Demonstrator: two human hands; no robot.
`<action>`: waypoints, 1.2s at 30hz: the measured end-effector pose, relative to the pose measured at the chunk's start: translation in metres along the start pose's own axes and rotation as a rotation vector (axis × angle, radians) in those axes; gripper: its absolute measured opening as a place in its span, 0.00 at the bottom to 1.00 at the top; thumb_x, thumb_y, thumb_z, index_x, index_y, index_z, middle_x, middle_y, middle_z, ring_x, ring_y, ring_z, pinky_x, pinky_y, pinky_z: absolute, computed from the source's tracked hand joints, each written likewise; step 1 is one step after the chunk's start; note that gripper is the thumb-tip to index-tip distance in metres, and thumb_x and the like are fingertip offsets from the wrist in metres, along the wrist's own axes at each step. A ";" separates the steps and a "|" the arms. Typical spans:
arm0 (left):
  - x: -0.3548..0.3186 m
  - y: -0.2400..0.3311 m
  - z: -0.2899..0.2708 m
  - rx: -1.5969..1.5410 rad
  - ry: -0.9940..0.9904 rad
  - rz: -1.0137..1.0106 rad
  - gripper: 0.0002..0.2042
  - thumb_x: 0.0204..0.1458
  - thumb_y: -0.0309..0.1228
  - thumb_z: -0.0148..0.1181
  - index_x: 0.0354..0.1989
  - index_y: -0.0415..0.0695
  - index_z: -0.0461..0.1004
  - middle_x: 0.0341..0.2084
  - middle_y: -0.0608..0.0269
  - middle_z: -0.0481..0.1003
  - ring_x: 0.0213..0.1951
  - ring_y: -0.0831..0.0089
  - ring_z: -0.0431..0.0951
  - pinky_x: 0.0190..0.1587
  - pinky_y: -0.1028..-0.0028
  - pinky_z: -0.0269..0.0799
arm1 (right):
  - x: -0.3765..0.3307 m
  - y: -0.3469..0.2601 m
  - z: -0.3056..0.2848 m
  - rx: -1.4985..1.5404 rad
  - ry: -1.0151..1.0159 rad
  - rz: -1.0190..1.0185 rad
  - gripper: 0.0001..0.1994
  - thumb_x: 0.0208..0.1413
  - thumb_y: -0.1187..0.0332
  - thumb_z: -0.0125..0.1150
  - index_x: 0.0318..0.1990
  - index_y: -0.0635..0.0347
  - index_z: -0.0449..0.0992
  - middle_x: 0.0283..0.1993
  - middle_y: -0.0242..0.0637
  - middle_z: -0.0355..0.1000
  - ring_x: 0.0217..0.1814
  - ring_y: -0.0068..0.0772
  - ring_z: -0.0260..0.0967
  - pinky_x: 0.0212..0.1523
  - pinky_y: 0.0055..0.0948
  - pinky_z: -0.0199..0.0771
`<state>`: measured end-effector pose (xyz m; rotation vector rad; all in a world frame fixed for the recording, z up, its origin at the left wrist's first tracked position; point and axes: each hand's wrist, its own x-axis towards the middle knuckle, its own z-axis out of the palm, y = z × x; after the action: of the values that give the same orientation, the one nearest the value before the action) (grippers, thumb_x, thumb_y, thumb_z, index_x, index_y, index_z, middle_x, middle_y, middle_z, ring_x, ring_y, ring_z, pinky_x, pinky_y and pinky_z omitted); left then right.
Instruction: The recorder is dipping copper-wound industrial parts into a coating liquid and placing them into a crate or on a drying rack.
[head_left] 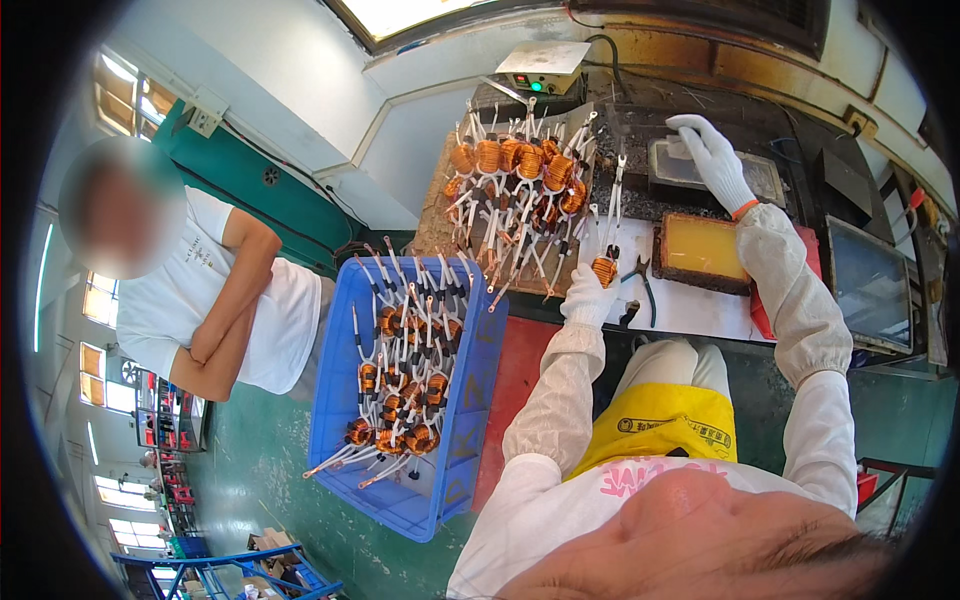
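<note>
My left hand (588, 298), in a white glove, grips a copper-wound ring coil (604, 270) near the table's front edge. The coil's white leads with dark sleeves point up and away from me. Over a grey, metal-filled rectangular pot (765, 181), my white-gloved right hand (715, 168) reaches out with its fingers toward the left. A small greyish flat piece (679, 148) shows under those fingers; its kind is unclear. Between my hands sits a block-shaped tray of amber material (705, 252). Pliers with dark handles (646, 289) lie right of the held coil.
Many similar coils (520, 160) are heaped on a board at the table's left. A blue crate (465, 400) below holds several more. A control box with a green light (540, 80) stands at the back. At left, a person in white (230, 290) stands with arms folded.
</note>
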<state>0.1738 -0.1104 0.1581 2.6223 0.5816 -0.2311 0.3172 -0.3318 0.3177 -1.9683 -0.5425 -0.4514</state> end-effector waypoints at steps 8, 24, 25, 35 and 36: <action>-0.003 0.004 -0.001 0.015 0.020 0.015 0.31 0.49 0.58 0.62 0.47 0.43 0.61 0.45 0.52 0.71 0.41 0.49 0.82 0.35 0.49 0.77 | 0.004 0.004 -0.003 0.022 0.049 0.137 0.12 0.69 0.64 0.48 0.53 0.55 0.75 0.46 0.35 0.78 0.47 0.26 0.76 0.50 0.25 0.72; -0.002 0.003 -0.003 -0.020 -0.045 -0.030 0.32 0.49 0.58 0.60 0.50 0.44 0.60 0.49 0.51 0.71 0.47 0.47 0.79 0.43 0.49 0.75 | -0.002 0.006 -0.003 0.040 0.049 0.152 0.12 0.68 0.64 0.49 0.52 0.53 0.76 0.44 0.31 0.78 0.43 0.24 0.76 0.50 0.24 0.72; 0.000 -0.001 0.001 -0.012 0.005 -0.005 0.33 0.49 0.59 0.61 0.49 0.44 0.61 0.48 0.51 0.71 0.44 0.48 0.81 0.39 0.50 0.76 | -0.001 0.005 -0.002 0.043 0.049 0.150 0.12 0.68 0.64 0.49 0.52 0.53 0.76 0.44 0.31 0.78 0.43 0.24 0.76 0.50 0.24 0.72; -0.003 0.004 -0.004 0.010 -0.010 -0.019 0.33 0.48 0.59 0.62 0.49 0.43 0.61 0.47 0.53 0.71 0.43 0.50 0.81 0.37 0.53 0.78 | 0.004 -0.014 0.001 0.092 0.079 0.170 0.12 0.68 0.65 0.50 0.51 0.58 0.75 0.44 0.35 0.78 0.46 0.25 0.76 0.49 0.24 0.73; -0.004 0.003 -0.008 0.012 -0.004 -0.027 0.33 0.48 0.59 0.62 0.49 0.43 0.61 0.47 0.53 0.71 0.43 0.50 0.81 0.37 0.53 0.78 | 0.004 -0.020 0.004 0.189 0.032 0.227 0.12 0.68 0.65 0.50 0.51 0.59 0.75 0.45 0.33 0.77 0.48 0.24 0.75 0.51 0.24 0.71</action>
<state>0.1724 -0.1109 0.1672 2.6265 0.6164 -0.2491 0.3101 -0.3195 0.3326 -1.8111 -0.3239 -0.2784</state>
